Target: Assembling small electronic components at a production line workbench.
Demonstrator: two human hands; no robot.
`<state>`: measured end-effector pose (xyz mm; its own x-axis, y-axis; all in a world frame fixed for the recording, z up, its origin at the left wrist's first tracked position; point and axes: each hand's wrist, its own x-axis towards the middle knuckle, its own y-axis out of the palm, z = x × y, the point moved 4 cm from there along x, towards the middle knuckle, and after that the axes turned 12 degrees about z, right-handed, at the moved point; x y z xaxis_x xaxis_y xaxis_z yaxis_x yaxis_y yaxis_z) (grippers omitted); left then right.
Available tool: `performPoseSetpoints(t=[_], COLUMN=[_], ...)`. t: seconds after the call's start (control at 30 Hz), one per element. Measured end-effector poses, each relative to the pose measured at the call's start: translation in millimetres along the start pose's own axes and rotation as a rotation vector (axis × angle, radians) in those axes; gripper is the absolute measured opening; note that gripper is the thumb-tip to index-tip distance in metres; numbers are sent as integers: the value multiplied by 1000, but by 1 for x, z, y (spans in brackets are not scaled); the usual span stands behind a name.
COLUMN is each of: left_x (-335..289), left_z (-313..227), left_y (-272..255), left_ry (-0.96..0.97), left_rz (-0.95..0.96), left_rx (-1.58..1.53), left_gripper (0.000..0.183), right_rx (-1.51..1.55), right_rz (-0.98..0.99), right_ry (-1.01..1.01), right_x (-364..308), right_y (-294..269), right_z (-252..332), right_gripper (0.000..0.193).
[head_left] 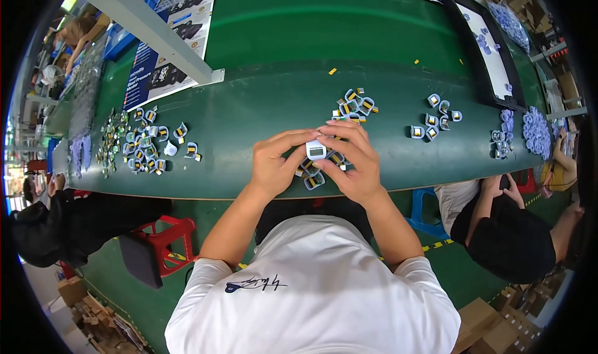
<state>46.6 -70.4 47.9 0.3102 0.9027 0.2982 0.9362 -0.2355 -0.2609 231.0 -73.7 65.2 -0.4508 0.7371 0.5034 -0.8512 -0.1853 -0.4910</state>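
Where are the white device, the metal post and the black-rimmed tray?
White device [317, 151]: head view, on its display.
Metal post [149, 29]: head view, mid-length.
Black-rimmed tray [469, 49]: head view, on its left rim.

head | left fisheye of worn pair | faces down | near left hand [274, 161], right hand [360, 162]

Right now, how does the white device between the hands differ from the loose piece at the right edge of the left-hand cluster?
The white device is held up by the left hand and right hand; the loose piece lies untouched on the table. The device shows a grey screen in a white face; the piece shows a yellow strip inside a pale rim. Both are small.
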Motion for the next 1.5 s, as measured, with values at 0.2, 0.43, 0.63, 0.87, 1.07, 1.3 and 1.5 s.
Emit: performPoseSetpoints(t=[0.2, 0.43, 0.63, 0.87, 1.07, 1.3, 1.5], left_x=[-1, 0, -4, 1, -10, -10, -9], left_z=[0, -5, 1, -7, 16, 19, 17], left_y=[1, 2, 2, 3, 14, 16, 15], left_ry=[17, -6, -24, -71, -319, -394, -385], left_rz=[-2, 4, 7, 58, 95, 75, 50], left_rx=[-6, 29, 60, 99, -204, -406, -462], left_gripper=[27, 25, 24, 22, 18, 18, 17], right_rx=[12, -91, -255, -103, -142, -479, -335], right_rz=[8, 0, 90, 68, -41, -12, -5], right_ry=[16, -2, -45, -23, 46, -41, -27], right_x=[-3, -3, -3, -5, -8, -6, -6], right_y=[2, 0, 4, 5, 0, 4, 7], right_z=[-3, 2, 10, -1, -8, 8, 2], right_gripper=[45, 43, 37, 33, 32, 34, 34])
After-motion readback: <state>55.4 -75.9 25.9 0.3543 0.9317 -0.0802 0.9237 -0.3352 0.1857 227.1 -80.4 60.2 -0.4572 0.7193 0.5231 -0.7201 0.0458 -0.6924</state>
